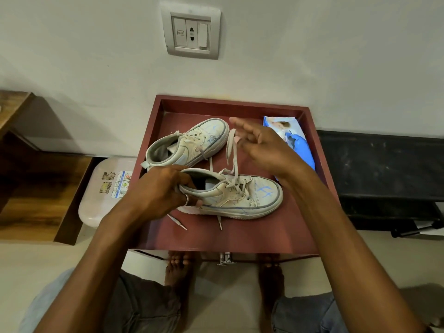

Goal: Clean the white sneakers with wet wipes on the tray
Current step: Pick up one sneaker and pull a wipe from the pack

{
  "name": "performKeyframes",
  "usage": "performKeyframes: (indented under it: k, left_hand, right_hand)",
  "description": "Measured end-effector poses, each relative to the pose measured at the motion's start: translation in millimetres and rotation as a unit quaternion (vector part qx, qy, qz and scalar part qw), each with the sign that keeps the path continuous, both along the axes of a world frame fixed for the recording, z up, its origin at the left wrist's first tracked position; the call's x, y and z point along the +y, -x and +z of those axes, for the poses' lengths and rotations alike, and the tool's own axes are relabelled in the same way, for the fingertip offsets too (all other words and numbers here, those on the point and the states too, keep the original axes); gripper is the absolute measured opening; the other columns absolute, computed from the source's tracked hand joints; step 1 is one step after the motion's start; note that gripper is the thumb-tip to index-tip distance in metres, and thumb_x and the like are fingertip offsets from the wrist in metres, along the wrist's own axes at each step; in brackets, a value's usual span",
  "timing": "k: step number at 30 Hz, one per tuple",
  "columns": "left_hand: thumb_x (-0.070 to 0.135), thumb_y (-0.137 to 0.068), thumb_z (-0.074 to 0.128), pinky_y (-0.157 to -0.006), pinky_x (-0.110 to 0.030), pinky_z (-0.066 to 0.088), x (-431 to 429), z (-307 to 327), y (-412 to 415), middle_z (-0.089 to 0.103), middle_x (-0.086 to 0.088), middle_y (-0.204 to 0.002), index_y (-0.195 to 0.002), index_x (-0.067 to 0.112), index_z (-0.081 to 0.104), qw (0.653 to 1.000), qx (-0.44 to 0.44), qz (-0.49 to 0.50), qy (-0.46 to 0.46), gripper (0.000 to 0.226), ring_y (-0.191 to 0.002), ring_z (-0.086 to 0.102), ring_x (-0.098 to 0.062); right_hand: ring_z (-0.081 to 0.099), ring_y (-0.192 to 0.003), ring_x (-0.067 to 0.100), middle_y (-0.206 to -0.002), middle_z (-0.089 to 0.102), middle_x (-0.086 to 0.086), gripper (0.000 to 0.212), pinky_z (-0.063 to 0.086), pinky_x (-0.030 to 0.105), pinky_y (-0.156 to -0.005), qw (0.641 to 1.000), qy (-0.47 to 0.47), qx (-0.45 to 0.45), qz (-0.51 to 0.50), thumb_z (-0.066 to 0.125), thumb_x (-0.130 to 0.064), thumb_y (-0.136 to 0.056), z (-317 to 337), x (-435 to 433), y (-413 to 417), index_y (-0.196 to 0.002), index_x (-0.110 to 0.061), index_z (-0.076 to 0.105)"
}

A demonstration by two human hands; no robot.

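Observation:
Two dirty white sneakers with blue pen marks lie on a dark red tray (240, 239). The near sneaker (242, 195) points right; my left hand (161, 191) grips its heel collar. The far sneaker (189, 143) lies behind it, toe to the upper right. My right hand (262, 145) hovers above the tray with fingers spread, pinching a loose white lace (231, 152) that hangs down to the near sneaker. A blue pack of wet wipes (298, 143) lies at the tray's right side, partly hidden behind my right hand.
The tray sits on a small stand against a white wall with a socket plate (191, 32). A pale stool (103, 191) stands left of it, with wooden furniture (36, 188) beyond. A black bench (384, 169) is on the right. My bare feet (179, 267) show below the tray.

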State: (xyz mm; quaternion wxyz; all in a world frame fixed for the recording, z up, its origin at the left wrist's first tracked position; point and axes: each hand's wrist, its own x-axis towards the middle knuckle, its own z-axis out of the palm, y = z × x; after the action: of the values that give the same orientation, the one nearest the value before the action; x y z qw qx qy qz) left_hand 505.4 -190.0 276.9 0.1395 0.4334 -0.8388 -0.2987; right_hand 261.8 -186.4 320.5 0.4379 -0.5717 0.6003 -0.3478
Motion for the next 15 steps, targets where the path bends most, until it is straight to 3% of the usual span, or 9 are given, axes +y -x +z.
performKeyframes:
  k: [2,5,10,15]
  left_hand:
    - [0.036,-0.073,0.086,-0.070,-0.024,0.050,0.0,0.3,0.3,0.064,0.014,-0.096,-0.091,0.022,0.079,1.000,0.002,0.004,-0.009,0.024,-0.086,0.060,-0.005]
    - [0.034,-0.074,0.086,-0.069,-0.026,0.051,1.1,1.9,0.6,0.066,0.013,-0.097,-0.091,0.022,0.079,1.000,0.001,0.008,-0.017,0.023,-0.087,0.061,-0.005]
    - [0.037,-0.075,0.085,-0.064,-0.042,0.055,5.2,7.6,5.2,0.068,0.006,-0.078,-0.083,0.027,0.072,0.996,0.049,0.056,-0.058,0.018,-0.073,0.063,-0.015]
    - [0.058,-0.072,0.078,-0.078,-0.048,0.059,6.9,12.7,13.5,0.075,0.005,-0.088,-0.089,0.025,0.068,0.977,0.124,0.128,-0.116,0.039,-0.085,0.070,-0.016]
  right_hand:
    - [0.048,-0.127,-0.003,-0.135,0.056,-0.013,0.047,0.039,0.002,-0.091,0.999,0.012,0.029,-0.012,0.051,-0.009,-0.101,0.3,-0.2,1.1,-0.146,-0.023,0.045]
    - [0.057,-0.113,-0.005,-0.120,0.063,-0.015,0.037,0.046,0.012,-0.095,0.996,0.046,0.036,-0.065,0.056,-0.015,-0.100,4.6,-0.6,5.6,-0.136,-0.025,0.057]
    - [0.066,-0.101,0.002,-0.103,0.073,-0.010,0.018,0.052,0.031,-0.098,0.989,0.075,0.047,-0.120,0.061,-0.022,-0.096,6.2,0.1,11.1,-0.111,-0.023,0.072]
    - [0.068,-0.098,0.004,-0.098,0.075,-0.007,0.016,0.052,0.033,-0.097,0.988,0.069,0.061,-0.122,0.059,-0.022,-0.097,8.8,9.2,10.1,-0.104,-0.020,0.073]
